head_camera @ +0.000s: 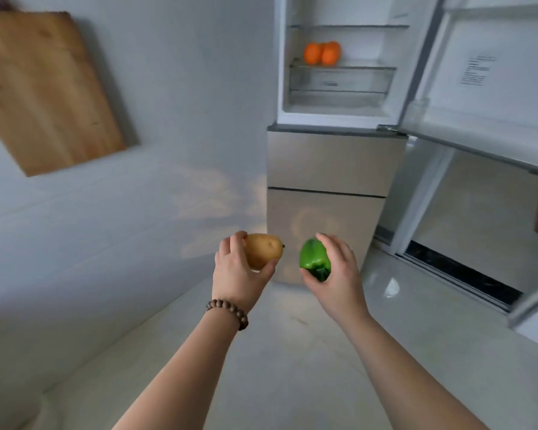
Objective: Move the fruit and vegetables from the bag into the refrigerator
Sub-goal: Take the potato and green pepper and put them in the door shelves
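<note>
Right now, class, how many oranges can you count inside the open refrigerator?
2, side by side on the glass shelf: one orange on the left, the other touching its right. More may hide behind.

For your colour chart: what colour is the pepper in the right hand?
Green pepper, clearest in the head view.

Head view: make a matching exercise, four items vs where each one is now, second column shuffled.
Items:
1. potato
2. green pepper
3. oranges
4. bead bracelet

Places:
A. on a refrigerator shelf
B. around the left wrist
C. held in the right hand
D. held in the left hand

Pairs: 1-D, 2-C, 3-A, 4-B
</note>
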Demonstrator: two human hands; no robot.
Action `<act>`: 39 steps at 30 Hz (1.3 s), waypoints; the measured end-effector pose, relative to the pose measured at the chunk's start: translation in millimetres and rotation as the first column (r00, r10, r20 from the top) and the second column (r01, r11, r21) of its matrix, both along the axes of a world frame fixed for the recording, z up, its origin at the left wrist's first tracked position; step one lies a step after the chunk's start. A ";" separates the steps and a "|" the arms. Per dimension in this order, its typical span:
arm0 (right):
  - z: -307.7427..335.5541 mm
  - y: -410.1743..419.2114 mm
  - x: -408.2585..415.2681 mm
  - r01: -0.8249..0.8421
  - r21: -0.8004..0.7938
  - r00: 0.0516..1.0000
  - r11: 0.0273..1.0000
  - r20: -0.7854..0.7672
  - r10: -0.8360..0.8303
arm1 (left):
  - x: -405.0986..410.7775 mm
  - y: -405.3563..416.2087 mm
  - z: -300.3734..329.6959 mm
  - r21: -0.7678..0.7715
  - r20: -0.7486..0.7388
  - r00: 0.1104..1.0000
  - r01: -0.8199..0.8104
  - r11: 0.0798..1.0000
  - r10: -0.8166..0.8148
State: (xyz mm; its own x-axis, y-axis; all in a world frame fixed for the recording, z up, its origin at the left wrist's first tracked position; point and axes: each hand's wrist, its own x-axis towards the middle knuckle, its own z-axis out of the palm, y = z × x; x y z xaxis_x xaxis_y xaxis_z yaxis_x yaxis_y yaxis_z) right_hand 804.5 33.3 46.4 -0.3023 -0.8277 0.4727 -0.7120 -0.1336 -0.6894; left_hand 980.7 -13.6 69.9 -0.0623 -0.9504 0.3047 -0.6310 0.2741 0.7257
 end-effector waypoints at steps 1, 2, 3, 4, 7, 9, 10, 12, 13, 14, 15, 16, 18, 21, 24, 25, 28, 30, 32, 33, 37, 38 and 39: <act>-0.9 -3.7 -9.0 0.020 0.004 1.000 1.000 0.000 -0.020 | -10.2 -8.1 -1.2 0.003 -0.001 1.000 0.023 1.000 -0.023; -2.2 -8.1 -17.2 0.039 0.009 0.999 0.999 -0.005 -0.038 | -19.9 -16.2 -2.5 0.008 -0.002 0.999 0.045 0.999 -0.045; -3.9 -13.2 -24.8 0.056 0.013 0.998 0.998 -0.009 -0.056 | -28.6 -24.5 -4.1 0.015 -0.002 0.998 0.064 0.998 -0.064; -5.7 -19.2 -31.9 0.071 0.019 0.997 0.997 -0.007 -0.071 | -36.9 -33.2 -5.8 0.020 -0.001 0.997 0.082 0.996 -0.082; -9.5 -42.4 -52.5 0.116 0.023 0.993 0.993 0.006 -0.116 | -60.5 -66.1 -11.6 0.028 -0.006 0.992 0.128 0.991 -0.128; -11.3 -63.6 -66.1 0.141 0.022 0.990 0.990 0.002 -0.141 | -77.0 -92.8 -13.7 0.036 -0.008 0.988 0.153 0.988 -0.153; -12.1 -75.9 -72.7 0.151 0.021 0.988 0.988 0.000 -0.151 | -85.8 -107.4 -14.6 0.035 -0.008 0.986 0.166 0.985 -0.166; -11.2 -104.6 -85.1 0.173 0.011 0.985 0.985 0.002 -0.173 | -103.1 -139.1 -13.4 0.022 -0.012 0.981 0.192 0.981 -0.191; -9.6 -121.4 -91.8 0.189 0.003 0.982 0.982 -0.001 -0.189 | -111.4 -156.6 -12.0 0.017 -0.019 0.979 0.201 0.979 -0.201; -7.5 -139.8 -99.2 0.208 -0.006 0.978 0.978 -0.007 -0.208 | -119.6 -175.4 -9.6 0.013 -0.025 0.978 0.209 0.978 -0.208; -4.4 -158.1 -106.3 0.226 -0.012 0.974 0.974 -0.012 -0.226 | -127.3 -194.6 -6.5 0.013 -0.030 0.976 0.216 0.976 -0.215; -0.6 -177.1 -113.8 0.240 -0.017 0.971 0.971 -0.015 -0.240 | -135.0 -214.6 -2.7 0.009 -0.030 0.974 0.224 0.975 -0.224; 9.5 -215.1 -129.7 0.263 -0.043 0.964 0.964 -0.023 -0.264 | -151.4 -255.5 7.1 -0.011 -0.024 0.967 0.252 0.968 -0.253; 30.7 -265.8 -155.9 0.317 -0.099 0.947 0.943 -0.023 -0.321 | -177.4 -312.5 26.3 -0.060 -0.020 0.952 0.303 0.951 -0.305; 53.2 -301.5 -183.4 0.355 -0.101 0.933 0.929 -0.022 -0.359 | -207.8 -359.0 49.6 -0.106 -0.041 0.935 0.348 0.932 -0.353; 59.6 -310.0 -193.1 0.369 -0.099 0.927 0.924 -0.037 -0.374 | -219.3 -372.3 56.5 -0.123 -0.050 0.926 0.366 0.923 -0.374; 75.8 -327.0 -227.3 0.451 -0.134 0.882 0.882 -0.081 -0.464 | -257.5 -403.6 74.3 -0.165 -0.080 0.893 0.427 0.889 -0.444; 89.1 -332.3 -250.9 0.509 -0.184 0.845 0.841 -0.080 -0.529 | -283.7 -417.8 84.0 -0.176 -0.101 0.867 0.467 0.867 -0.488; 105.3 -334.2 -275.6 0.543 -0.237 0.816 0.805 -0.074 -0.573 | -310.1 -428.2 91.2 -0.201 -0.115 0.840 0.504 0.840 -0.531; 114.7 -333.6 -287.6 0.555 -0.255 0.805 0.792 -0.075 -0.588 | -323.1 -432.0 94.1 -0.211 -0.120 0.824 0.524 0.826 -0.553; 152.3 -329.8 -337.1 0.585 -0.240 0.784 0.774 -0.077 -0.616 | -371.5 -442.9 102.7 -0.224 -0.130 0.770 0.591 0.775 -0.624; 160.1 -329.2 -350.6 0.598 -0.218 0.781 0.771 -0.059 -0.622 | -382.6 -445.2 104.5 -0.228 -0.129 0.762 0.600 0.767 -0.635; 167.5 -328.5 -363.7 0.608 -0.190 0.781 0.771 -0.034 -0.624 | -393.3 -447.4 106.2 -0.232 -0.128 0.754 0.608 0.759 -0.644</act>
State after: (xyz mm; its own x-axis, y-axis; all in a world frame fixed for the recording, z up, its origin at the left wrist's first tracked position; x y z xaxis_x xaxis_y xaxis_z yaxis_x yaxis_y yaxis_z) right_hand 440.8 -295.2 213.8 -0.6710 -0.3886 0.6315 -0.7367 0.2531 -0.6270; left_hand 587.4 -461.0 176.1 -0.5501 -0.6514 0.5226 -0.1305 0.6851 0.7166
